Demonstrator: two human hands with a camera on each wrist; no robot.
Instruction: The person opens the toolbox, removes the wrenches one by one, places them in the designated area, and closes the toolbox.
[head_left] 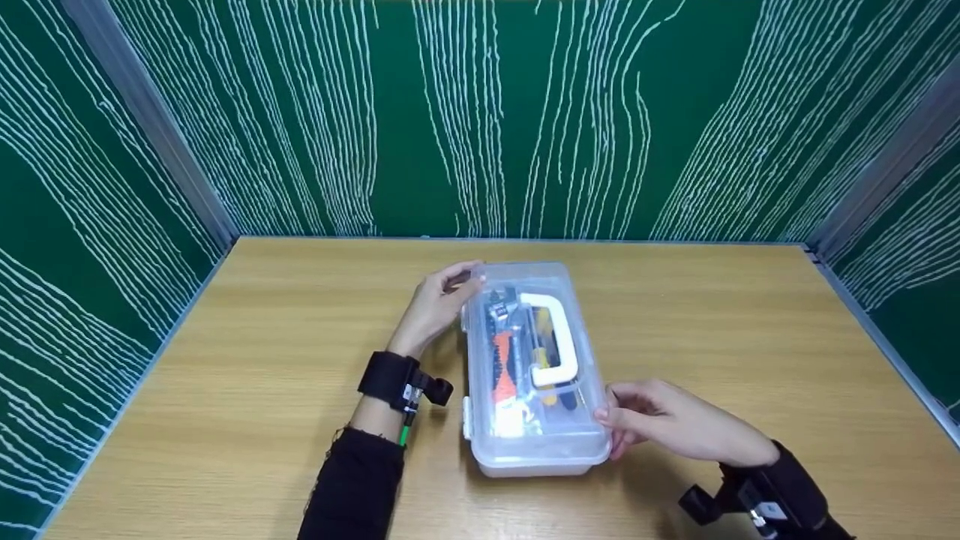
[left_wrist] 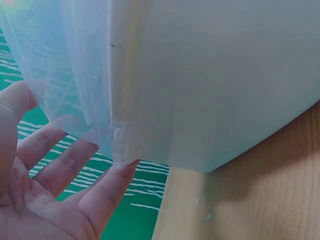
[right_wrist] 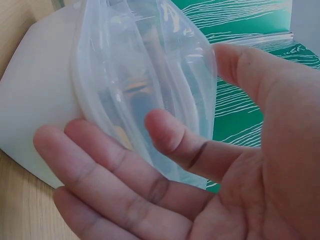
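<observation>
A toolbox (head_left: 525, 442) with a see-through lid, a white handle (head_left: 568, 341) and a pale base lies lengthwise on the table, its lid down. Through the lid show an orange tool (head_left: 502, 367), a metal tool head and some yellow handles. At the far left corner my left hand (head_left: 435, 304) holds the lid's edge, thumb on top and fingers around the end. My right hand (head_left: 667, 420) grips the near right corner, thumb on the lid's edge. The right wrist view has its fingers (right_wrist: 125, 185) along the box's side.
A wooden table (head_left: 300, 315) carries the box. Green panels (head_left: 397, 112) with white wavy lines stand behind and at both sides, joined by grey metal posts (head_left: 154, 112). White latches (head_left: 466, 418) sit on the box's left side.
</observation>
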